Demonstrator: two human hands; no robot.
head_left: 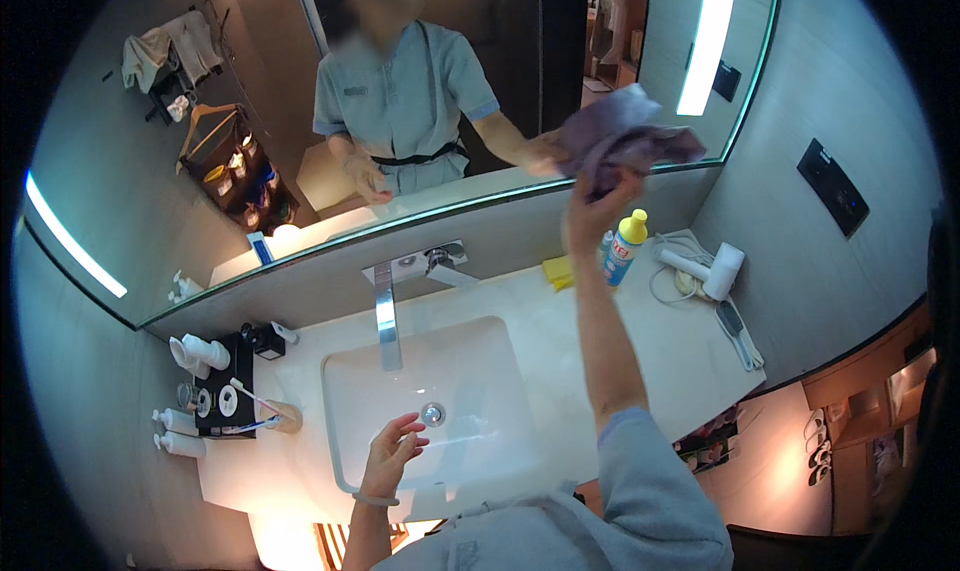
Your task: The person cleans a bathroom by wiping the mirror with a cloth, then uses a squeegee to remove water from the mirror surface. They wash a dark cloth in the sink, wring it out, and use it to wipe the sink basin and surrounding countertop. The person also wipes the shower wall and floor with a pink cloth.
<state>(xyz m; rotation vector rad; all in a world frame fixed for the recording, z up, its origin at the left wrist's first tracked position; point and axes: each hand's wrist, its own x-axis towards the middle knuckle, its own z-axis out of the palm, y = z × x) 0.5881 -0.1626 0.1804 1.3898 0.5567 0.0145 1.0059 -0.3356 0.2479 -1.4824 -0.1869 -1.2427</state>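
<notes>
My right hand [602, 203] is raised to the mirror [500, 81], its fingers closed on a crumpled purple cloth [632, 155]. The cloth lies against or very near the lower right of the glass and its upper edge merges with its reflection. Over the near left part of the white sink [515, 366] hangs my left hand [388, 455], empty, with fingers loosely curled and apart. Behind the sink, a chrome faucet [388, 321] juts from the wall. Beneath my right hand stand a blue bottle with a yellow cap [622, 251] and a folded yellow cloth [558, 273].
On the counter's right are a white hair dryer [722, 271] with its cord and a grey hairbrush [734, 326]. At the left, a black tray [240, 356], white pump bottles [180, 444] and a cup with toothbrushes [287, 418] stand together. A dark panel [833, 188] is on the right wall.
</notes>
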